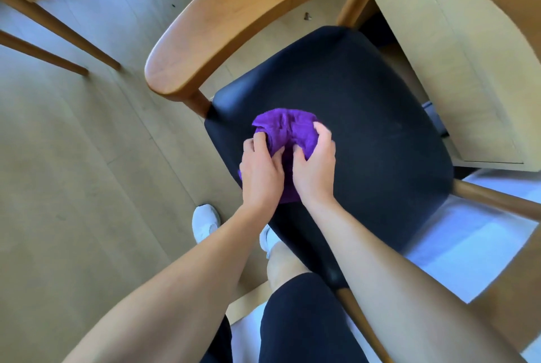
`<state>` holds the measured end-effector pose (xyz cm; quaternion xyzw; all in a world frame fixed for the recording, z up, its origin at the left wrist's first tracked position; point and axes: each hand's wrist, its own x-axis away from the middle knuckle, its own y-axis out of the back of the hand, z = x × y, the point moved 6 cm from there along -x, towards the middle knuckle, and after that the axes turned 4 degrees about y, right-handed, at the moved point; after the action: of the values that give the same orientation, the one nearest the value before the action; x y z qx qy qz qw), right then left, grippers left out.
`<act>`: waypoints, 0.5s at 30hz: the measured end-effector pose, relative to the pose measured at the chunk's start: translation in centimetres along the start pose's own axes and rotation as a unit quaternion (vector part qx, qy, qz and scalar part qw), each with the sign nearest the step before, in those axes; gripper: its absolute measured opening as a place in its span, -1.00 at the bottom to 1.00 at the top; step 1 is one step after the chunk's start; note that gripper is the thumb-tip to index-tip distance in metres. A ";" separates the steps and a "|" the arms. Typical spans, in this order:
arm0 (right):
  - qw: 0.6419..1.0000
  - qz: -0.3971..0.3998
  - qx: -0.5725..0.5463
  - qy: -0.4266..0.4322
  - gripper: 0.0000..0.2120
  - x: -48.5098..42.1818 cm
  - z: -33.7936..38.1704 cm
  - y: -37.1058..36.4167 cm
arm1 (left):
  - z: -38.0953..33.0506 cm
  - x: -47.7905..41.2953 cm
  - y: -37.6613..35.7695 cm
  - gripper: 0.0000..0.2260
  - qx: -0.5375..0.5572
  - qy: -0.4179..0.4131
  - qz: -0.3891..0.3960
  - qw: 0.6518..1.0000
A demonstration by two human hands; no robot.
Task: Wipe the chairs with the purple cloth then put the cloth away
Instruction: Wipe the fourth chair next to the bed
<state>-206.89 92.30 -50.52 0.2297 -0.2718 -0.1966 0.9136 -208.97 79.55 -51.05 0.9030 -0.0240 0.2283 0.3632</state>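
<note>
The purple cloth (285, 131) lies bunched on the black seat (366, 117) of the wooden chair (234, 20), toward the seat's left edge. The left hand (260, 171) and right hand (314, 165) both grip its folds with curled fingers.

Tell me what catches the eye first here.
The bunched purple cloth stands out at centre, on the chair's black seat. The left hand and right hand grip it side by side. A curved wooden backrest arcs across the top.
</note>
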 end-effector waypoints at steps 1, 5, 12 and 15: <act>0.999 -0.023 -0.014 0.039 -0.48 -0.5 1.0 0.7 | -1.1 -0.6 0.6 -0.78 0.045 -0.013 -0.006 0.999; 0.963 -0.112 0.115 0.217 -0.26 -3.9 4.9 2.6 | -4.5 -4.9 3.2 -0.57 0.104 -0.069 -0.074 0.989; 0.928 0.039 0.319 0.189 -0.42 -10.2 4.2 -2.0 | -4.6 -10.0 -0.8 -0.49 -0.218 -0.223 -0.019 0.950; 0.909 0.005 0.364 0.201 -0.50 -10.3 3.4 -2.8 | -4.4 -10.8 -1.9 -0.60 -0.244 -0.223 -0.021 0.944</act>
<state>-217.55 93.95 -53.67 0.5798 -0.1360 -0.0291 0.8028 -220.02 82.55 -54.13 0.8147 -0.1401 0.0009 0.5627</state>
